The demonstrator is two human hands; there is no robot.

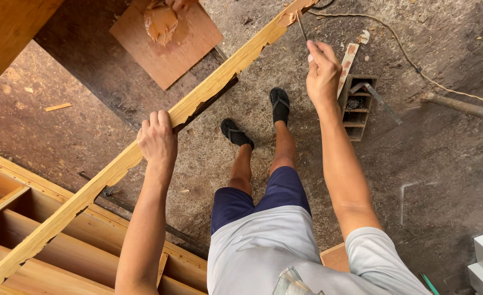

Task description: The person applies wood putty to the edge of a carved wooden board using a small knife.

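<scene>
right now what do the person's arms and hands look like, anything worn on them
Both arms are bare from the short sleeves down. The left hand and right hand wear no gloves, and no watch, ring or wristband shows. A light grey short sleeve covers the right upper arm; the left sleeve is out of view. No marks or tattoos are visible.

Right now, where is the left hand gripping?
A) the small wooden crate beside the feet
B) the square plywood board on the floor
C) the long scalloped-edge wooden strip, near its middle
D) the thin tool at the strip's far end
C: the left hand is wrapped around the long scalloped-edge wooden strip about midway along it, while the right hand holds the thin tool at the strip's far end.
</scene>
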